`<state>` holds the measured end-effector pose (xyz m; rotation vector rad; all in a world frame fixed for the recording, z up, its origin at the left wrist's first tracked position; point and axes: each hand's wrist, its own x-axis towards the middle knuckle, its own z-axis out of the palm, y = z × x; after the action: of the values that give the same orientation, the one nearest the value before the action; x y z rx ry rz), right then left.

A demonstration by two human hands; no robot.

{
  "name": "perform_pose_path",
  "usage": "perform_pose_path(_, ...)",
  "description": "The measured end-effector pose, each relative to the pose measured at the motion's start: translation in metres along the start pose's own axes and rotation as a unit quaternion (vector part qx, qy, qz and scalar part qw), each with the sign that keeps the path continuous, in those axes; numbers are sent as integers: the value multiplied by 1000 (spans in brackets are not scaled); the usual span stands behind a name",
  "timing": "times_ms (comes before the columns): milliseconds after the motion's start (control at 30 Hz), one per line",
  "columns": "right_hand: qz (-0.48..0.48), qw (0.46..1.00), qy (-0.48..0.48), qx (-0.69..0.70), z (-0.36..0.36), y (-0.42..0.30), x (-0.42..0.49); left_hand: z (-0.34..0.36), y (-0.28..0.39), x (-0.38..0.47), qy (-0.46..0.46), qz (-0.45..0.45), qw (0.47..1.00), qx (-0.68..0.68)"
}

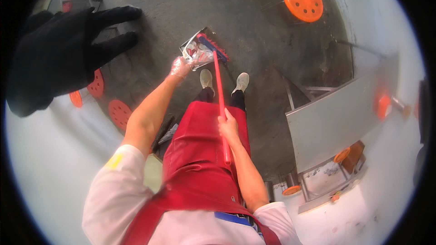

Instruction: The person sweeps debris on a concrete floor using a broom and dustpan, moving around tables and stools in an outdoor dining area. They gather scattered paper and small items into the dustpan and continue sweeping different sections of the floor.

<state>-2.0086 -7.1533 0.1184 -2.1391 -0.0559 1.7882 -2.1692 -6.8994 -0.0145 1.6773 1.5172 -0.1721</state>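
Observation:
My left hand (181,67), in a clear plastic glove, is closed at the near left side of a dustpan (204,64), by its pale handle. Crumpled white and red litter (200,51) lies in the pan. My right hand (229,124) grips the red stick of a broom (219,86) in front of my red apron (204,126). The broom's blue head with red bristles rests over the pan's far right side. The stick's lower end reaches back over the apron. The pan is just beyond my pale shoes (242,82).
An orange stool (302,1) stands at the far right on the grey floor. A metal-topped table (333,119) is to the right, with orange items beyond. Red stools (119,114) are at the left. A large black glove-like shape (64,54) blocks the upper left.

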Motion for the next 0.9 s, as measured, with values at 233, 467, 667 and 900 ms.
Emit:
perform_pose_path(233,-136,977,55,-157,-117,-36,25,-4,-4,-27,-42,-95,993,-56)
perform_pose_path(467,-310,893,114,-306,-127,-120,116,25,14,-100,48,-166,942,-287)
perform_pose_path(667,-248,875,46,-414,-89,-26,67,58,-4,-102,69,-241,929,-272)
perform_pose_path(900,-303,880,22,-364,-145,32,-2,94,-12,-161,97,-211,926,-298)
